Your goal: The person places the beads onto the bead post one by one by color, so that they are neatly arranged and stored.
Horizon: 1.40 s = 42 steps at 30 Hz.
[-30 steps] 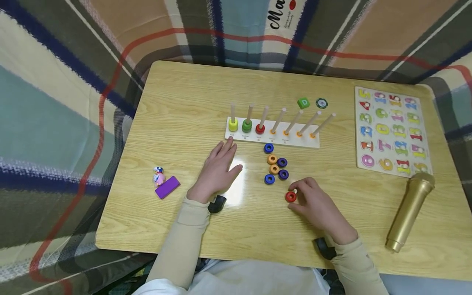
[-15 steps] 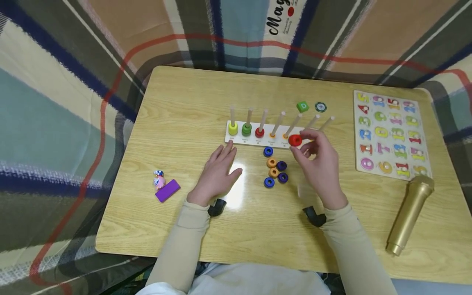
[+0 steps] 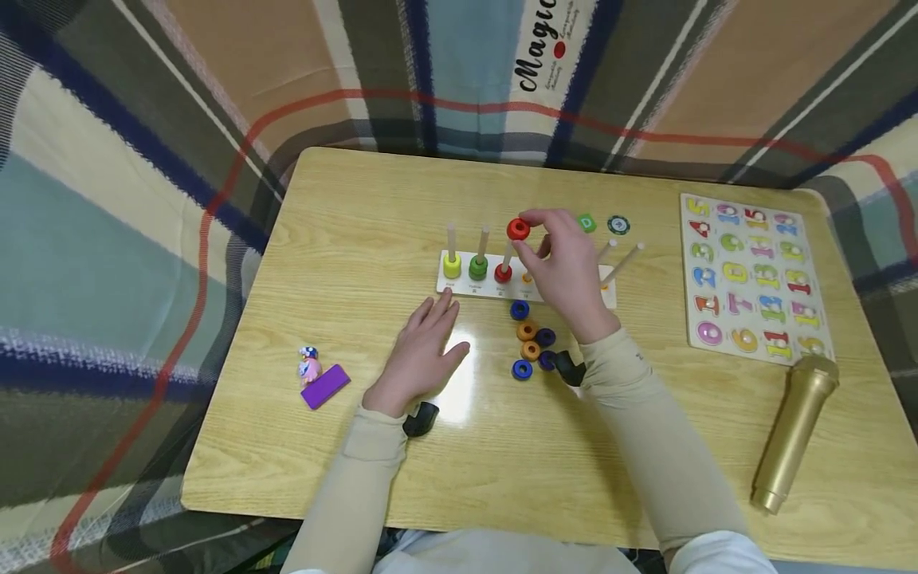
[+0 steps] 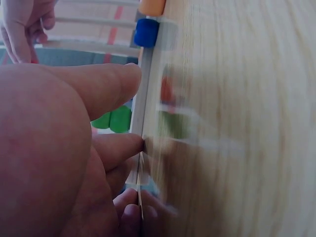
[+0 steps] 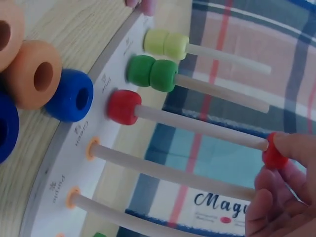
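We saw a wooden surface (image 3: 358, 207) against plaid fabric (image 3: 107, 199); our right hand (image 3: 562, 267) pinched a red ring (image 3: 518, 229), left hand (image 3: 423, 347) lay flat with relaxed fingers.

Loose rings (image 3: 532, 339) crowd the space before the peg board (image 3: 459, 281); table (image 3: 344, 223) left lies open.

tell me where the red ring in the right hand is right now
In the head view the red ring is pinched in the right hand at the tip of the third peg from the left, above the red ring already seated at that peg's base.
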Each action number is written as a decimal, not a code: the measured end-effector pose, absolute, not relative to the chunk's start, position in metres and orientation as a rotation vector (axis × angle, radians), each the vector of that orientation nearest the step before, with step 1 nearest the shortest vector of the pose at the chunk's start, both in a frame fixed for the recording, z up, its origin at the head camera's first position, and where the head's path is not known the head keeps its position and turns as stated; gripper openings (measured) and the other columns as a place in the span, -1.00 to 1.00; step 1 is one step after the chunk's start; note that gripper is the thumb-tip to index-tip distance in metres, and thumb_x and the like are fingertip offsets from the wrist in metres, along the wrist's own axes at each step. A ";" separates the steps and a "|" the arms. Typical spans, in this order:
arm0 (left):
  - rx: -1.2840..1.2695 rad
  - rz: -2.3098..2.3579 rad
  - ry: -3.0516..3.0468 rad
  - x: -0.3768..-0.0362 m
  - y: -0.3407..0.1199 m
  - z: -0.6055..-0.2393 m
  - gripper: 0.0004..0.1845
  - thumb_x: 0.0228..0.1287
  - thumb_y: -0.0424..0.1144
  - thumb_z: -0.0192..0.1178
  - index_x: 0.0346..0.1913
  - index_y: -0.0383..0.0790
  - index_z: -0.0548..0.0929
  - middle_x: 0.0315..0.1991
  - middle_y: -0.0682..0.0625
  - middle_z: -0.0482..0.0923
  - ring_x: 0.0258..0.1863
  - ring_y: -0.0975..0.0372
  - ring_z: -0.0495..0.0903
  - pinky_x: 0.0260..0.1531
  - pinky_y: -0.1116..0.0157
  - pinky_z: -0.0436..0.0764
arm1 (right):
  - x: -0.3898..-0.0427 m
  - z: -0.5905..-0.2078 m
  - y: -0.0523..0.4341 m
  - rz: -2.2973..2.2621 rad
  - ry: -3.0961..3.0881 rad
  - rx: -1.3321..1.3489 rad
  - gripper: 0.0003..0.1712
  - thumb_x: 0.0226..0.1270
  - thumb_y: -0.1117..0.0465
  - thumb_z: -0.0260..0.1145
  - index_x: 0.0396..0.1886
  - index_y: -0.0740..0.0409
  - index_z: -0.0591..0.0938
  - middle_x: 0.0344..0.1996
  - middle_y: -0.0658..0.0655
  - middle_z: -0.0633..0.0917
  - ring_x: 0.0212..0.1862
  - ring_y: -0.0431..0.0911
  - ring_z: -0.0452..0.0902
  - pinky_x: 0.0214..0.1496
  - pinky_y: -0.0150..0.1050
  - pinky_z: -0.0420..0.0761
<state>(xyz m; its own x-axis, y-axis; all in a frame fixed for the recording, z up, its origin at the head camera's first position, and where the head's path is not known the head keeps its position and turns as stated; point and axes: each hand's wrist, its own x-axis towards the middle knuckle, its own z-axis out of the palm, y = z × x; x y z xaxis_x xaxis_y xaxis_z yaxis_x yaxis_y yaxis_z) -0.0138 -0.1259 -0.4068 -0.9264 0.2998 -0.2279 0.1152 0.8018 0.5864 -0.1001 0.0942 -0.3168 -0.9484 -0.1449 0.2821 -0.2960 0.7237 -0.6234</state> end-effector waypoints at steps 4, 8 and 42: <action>0.313 0.836 2.686 -0.014 -0.126 -0.406 -0.22 0.53 0.09 0.03 0.62 -0.20 0.10 0.69 0.04 -0.24 0.68 -0.01 -0.24 0.64 -0.08 -0.11 | -0.098 -0.314 0.097 1.030 -2.723 0.393 -0.55 0.38 0.20 0.41 0.24 0.15 0.64 0.11 0.20 0.65 -0.32 0.01 0.57 -0.30 -0.22 0.50; 0.310 0.835 2.692 -0.014 -0.126 -0.407 -0.22 0.53 0.09 0.04 0.62 -0.20 0.10 0.69 0.03 -0.23 0.68 -0.02 -0.24 0.64 -0.09 -0.11 | -0.095 -0.313 0.101 1.063 -2.696 0.418 -0.58 0.41 0.22 0.38 0.22 0.16 0.65 0.10 0.21 0.63 -0.31 0.02 0.59 -0.29 -0.20 0.51; 0.298 0.845 2.695 -0.012 -0.124 -0.413 -0.22 0.52 0.12 0.04 0.63 -0.16 0.10 0.69 0.09 -0.23 0.68 0.00 -0.24 0.63 -0.12 -0.11 | -0.055 -0.375 0.123 1.099 -2.514 0.228 -0.64 0.36 0.24 0.42 0.10 0.23 0.65 -0.06 0.25 0.68 -0.31 0.05 0.54 -0.32 -0.34 0.43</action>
